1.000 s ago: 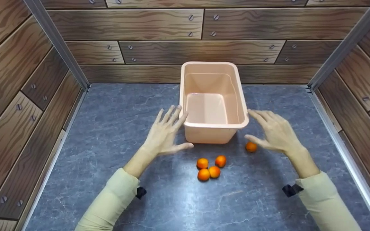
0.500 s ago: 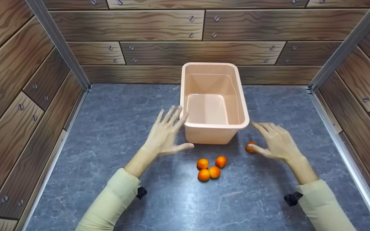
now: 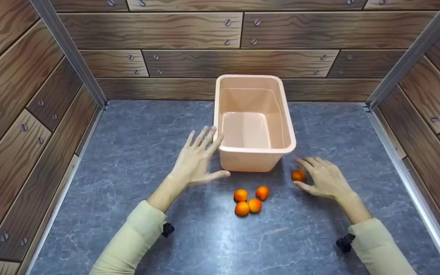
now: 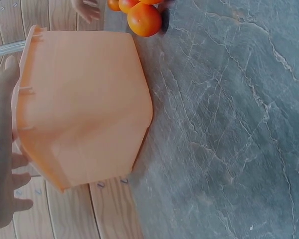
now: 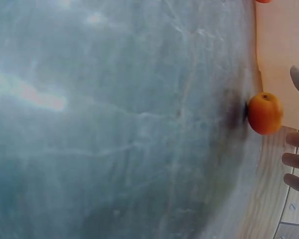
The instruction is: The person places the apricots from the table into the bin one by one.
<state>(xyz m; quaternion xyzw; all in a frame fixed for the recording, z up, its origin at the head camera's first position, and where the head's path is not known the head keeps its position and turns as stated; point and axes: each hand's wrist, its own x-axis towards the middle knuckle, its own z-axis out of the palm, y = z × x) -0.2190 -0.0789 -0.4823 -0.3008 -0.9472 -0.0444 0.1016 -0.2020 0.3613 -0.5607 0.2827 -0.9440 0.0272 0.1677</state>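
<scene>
A peach-coloured plastic bin (image 3: 250, 160) stands on the blue-grey marbled surface. My left hand (image 3: 195, 162) is spread at the bin's left rim, its fingertips overlapping that rim in the head view; in the left wrist view the fingers (image 4: 21, 178) show beside the rim. To the right of the bin lies one small orange fruit, like a mandarin (image 3: 298, 175). My right hand (image 3: 325, 178) is around it, thumb on the near side and fingers on the far side; the right wrist view shows a gap between fingertips (image 5: 290, 159) and mandarin. Several more mandarins (image 3: 255, 205) lie clustered in front of the bin.
Wood-patterned walls (image 3: 189, 30) enclose the surface at the back and both sides, with grey metal strips (image 3: 67, 53) along the corners. Dark devices (image 3: 168, 230) sit at both sleeve cuffs.
My right hand has left the bin's right rim and come down toward me, to the single mandarin. The left hand, the bin and the clustered mandarins stay where they were.
</scene>
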